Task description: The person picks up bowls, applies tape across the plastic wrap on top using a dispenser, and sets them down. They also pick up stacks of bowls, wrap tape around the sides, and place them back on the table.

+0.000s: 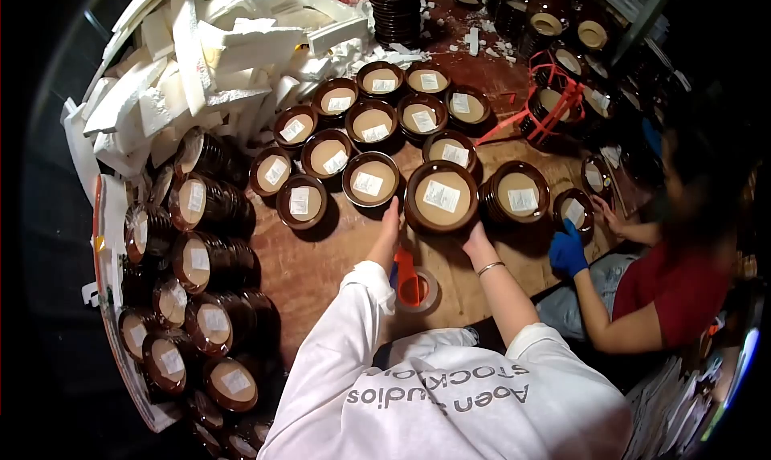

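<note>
So I'm watching through the head cam, and the brown dish (pixel 442 218) sits right between both hands, out in front of the white sleeves. The right hand (pixel 475 242) has the dish's lower right edge, its fingertips tucked out of sight underneath. The left hand (pixel 389 230) is up by the left edge, but honestly I can't tell how firmly it's closed, since its fingers are mostly hidden.

As for what's in the dish: a tan round face with a white label (pixel 441 195) on it, set inside a dark glossy rim. Just beyond it there's a whole cluster of similar dishes (pixel 345 136) on the wooden surface (pixel 321 275), pretty much all labelled the same way. A short stack (pixel 522 213) is just beside the held one, on the right. Off to the left, long stacks (pixel 229 261) lie tipped on their sides, below a heap of white foam (pixel 225 59).

Near the forearms there's a tape roll (pixel 430 295). On the right, a co-worker's blue glove (pixel 569 253) is touching a smaller dish.
</note>
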### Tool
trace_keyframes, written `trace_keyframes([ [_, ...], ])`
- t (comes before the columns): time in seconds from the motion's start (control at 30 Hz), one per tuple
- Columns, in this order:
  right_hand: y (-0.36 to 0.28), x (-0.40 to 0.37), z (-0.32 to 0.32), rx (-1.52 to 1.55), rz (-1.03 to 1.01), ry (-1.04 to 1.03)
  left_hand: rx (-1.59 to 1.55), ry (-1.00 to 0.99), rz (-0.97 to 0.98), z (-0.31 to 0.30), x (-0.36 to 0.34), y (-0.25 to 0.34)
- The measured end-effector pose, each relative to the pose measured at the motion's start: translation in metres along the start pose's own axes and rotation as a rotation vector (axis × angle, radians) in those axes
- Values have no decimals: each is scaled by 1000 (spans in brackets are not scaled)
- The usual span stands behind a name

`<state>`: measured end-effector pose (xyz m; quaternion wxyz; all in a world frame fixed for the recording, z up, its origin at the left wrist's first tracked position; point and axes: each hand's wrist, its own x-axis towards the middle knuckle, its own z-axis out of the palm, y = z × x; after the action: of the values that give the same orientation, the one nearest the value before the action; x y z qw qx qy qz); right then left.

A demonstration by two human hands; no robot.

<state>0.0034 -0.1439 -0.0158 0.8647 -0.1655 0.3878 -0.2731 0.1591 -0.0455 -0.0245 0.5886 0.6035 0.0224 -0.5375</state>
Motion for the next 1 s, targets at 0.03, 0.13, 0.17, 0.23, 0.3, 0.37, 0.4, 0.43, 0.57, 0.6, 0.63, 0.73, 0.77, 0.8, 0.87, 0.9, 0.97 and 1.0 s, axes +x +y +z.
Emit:
trace_keyframes([
  [0.03, -1, 7, 4, 41, 15, -2, -9, -22, -43, 2, 8, 0],
  [0.13, 1, 24, 0, 40, -29, -147, -164, -133, -22, 9, 34, -3],
  [0.17, 3, 26, -6, 50, -29, -163, -260, -223, -18, 10, 40, -8],
  [0.23, 3, 28, -8, 45, -21, -162, -297, -147, -57, 5, 82, -38],
  [0.3, 4, 27, -9, 33, -18, -146, -332, -82, -91, 8, 93, -45],
  [0.37, 6, 24, -7, 14, -14, -131, -352, -82, -107, 12, 67, -25],
  [0.4, 7, 22, -4, 7, -8, -126, -358, -78, -112, 9, 65, -25],
  [0.43, 8, 18, -3, -4, -1, -117, -399, -68, -146, 5, 60, -28],
  [0.57, 9, -1, 16, -80, 40, -75, -690, -166, -138, -4, -3, -3],
  [0.6, 12, -6, 22, -102, 54, -69, -675, -181, -43, -11, -11, -4],
  [0.63, 17, -13, 29, -127, 73, -62, -744, -279, -3, -21, -18, -5],
  [0.73, 43, -27, 54, -210, 153, -62, -692, -137, 128, -44, -79, 17],
  [0.77, 56, -32, 63, -239, 190, -66, -706, -114, 141, -58, -91, 15],
  [0.8, 70, -37, 72, -270, 233, -72, -715, -73, 155, -72, -105, 14],
  [0.87, 103, -48, 87, -330, 318, -88, -778, -3, 184, -104, -123, 1],
  [0.9, 119, -53, 93, -357, 355, -99, -799, 31, 233, -119, -130, -7],
  [0.97, 146, -62, 101, -417, 423, -116, -873, 44, 303, -150, -138, -34],
  [1.0, 160, -66, 101, -450, 460, -121, -887, 69, 310, -165, -137, -51],
])
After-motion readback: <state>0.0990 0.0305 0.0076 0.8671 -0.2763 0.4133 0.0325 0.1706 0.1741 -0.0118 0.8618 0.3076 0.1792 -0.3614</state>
